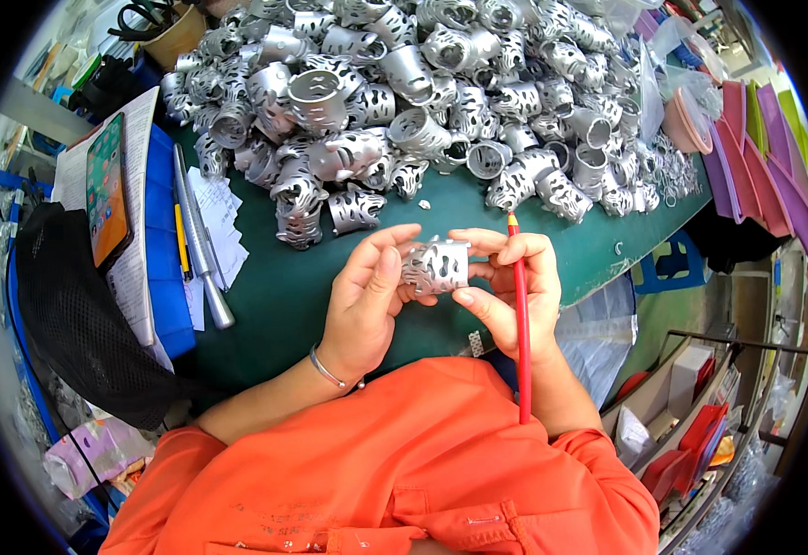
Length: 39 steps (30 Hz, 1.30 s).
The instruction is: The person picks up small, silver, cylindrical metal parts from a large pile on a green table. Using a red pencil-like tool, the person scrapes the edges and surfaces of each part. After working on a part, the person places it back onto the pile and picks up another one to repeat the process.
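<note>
You are holding a small silver perforated metal cuff (436,266) between both hands, above the near edge of the green-covered table (275,296). Your left hand (367,296) is closing thumb and fingers on its left side; your right hand (510,291) is pinching its right side while also gripping a long red pencil (520,324). Judging by this, keeping the pencil clear of the cuff would help you turn it steadily. A heap of like silver cuffs (422,102) is filling the far edge. Flat pink, purple and green packets (765,157) are standing at the right edge; a white printed sheet (136,222) is lying at the left.

Green-topped worktable (275,296); blue stool (667,264) beside it; perhaps shelving (700,388) at right; bright, even light.
</note>
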Each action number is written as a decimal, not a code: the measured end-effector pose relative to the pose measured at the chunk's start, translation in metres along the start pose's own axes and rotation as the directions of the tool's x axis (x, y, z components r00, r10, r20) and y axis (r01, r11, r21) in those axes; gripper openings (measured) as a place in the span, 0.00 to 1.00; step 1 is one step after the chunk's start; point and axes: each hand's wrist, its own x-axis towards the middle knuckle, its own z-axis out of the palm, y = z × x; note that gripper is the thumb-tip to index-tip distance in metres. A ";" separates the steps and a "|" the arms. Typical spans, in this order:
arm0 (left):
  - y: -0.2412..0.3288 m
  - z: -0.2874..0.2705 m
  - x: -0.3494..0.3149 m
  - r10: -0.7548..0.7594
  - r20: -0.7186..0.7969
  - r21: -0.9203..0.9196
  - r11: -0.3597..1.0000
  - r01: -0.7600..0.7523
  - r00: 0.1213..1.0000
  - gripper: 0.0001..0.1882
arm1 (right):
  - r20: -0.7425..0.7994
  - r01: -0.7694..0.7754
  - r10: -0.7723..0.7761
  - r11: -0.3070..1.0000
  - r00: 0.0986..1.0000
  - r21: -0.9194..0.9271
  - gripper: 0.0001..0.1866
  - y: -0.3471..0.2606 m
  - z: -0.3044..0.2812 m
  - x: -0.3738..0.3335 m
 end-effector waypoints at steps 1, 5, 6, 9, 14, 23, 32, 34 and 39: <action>0.001 -0.002 0.000 -0.053 0.050 -0.107 0.993 0.058 0.997 0.19 | -0.018 0.002 -0.002 0.999 1.000 0.036 0.24 0.001 -0.001 -0.003; -0.004 0.001 -0.001 0.027 0.073 0.017 0.999 -0.028 0.997 0.21 | -0.041 -0.021 0.026 0.993 0.999 0.119 0.24 0.000 -0.002 -0.009; -0.004 0.000 -0.001 0.021 0.075 0.039 0.999 -0.024 0.997 0.21 | -0.032 -0.031 0.035 0.991 0.999 0.133 0.24 0.000 -0.004 -0.009; -0.004 -0.001 -0.001 0.073 0.110 0.123 0.989 -0.087 0.991 0.21 | -0.029 -0.099 0.107 0.972 0.994 0.212 0.22 0.000 -0.006 -0.009; -0.010 -0.007 0.002 0.235 0.233 0.261 0.920 -0.293 0.944 0.28 | 0.012 -0.108 0.107 0.980 0.994 0.170 0.19 0.001 -0.006 -0.010; 0.000 0.000 -0.003 -0.076 0.118 0.073 0.995 0.068 0.990 0.29 | 0.106 0.069 -0.083 0.989 0.991 0.130 0.24 0.000 -0.007 -0.010; -0.008 0.000 -0.002 0.109 0.182 0.151 0.979 -0.137 0.977 0.27 | 0.025 -0.103 0.100 0.981 0.995 0.163 0.21 0.002 -0.016 -0.013; -0.006 0.002 -0.002 0.116 0.147 0.144 0.980 -0.138 0.982 0.27 | 0.032 -0.122 0.118 0.960 0.993 0.253 0.21 0.001 -0.015 -0.010; -0.005 -0.006 0.000 0.256 0.264 0.316 0.888 -0.334 0.930 0.25 | 0.100 -0.111 0.085 0.951 0.991 0.290 0.23 0.006 -0.011 -0.012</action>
